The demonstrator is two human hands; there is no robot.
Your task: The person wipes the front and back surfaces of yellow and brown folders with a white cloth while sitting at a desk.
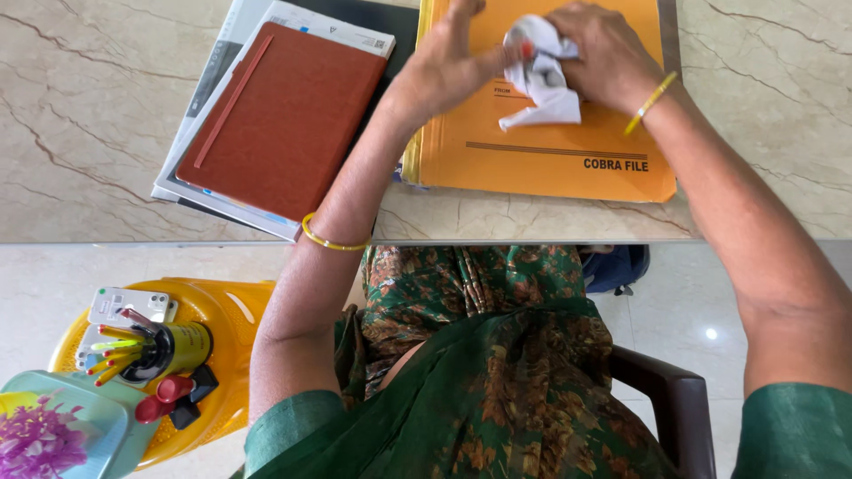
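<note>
Head view, looking down. We see a polished marble-patterned counter (98, 106), cream with thin brown veins, bearing two stacks. At the far middle lies an orange-yellow card file folder (550, 155), flat and rectangular, with dark printed lines and lettering near its front edge. Over it both hands meet on a crumpled white cloth (543, 80), soft and creased, with one pointed corner hanging down onto the folder.

The left hand (448, 66) comes in from the lower left, its forearm stretched diagonally across the counter edge, fingers curled and pinching the cloth's left side; a red fingernail shows against the white. The right hand (603, 53) comes in from the right, knuckles up, fingers folded tight over the cloth's upper right part. Each arm carries a thin yellow bangle (333, 241), one near the left elbow, one at the right wrist.

To the left of the folder lies a rust-brown notebook (280, 120) with a matte cover and an elastic band, resting askew on a stack of white and grey printed papers (191, 115).

Below the counter edge we note a yellow plastic stool (222, 310) carrying a cylindrical pen holder (182, 348) with yellow markers, a white adapter block (129, 306) and a pale green tray (89, 421) with a purple flower.
</note>
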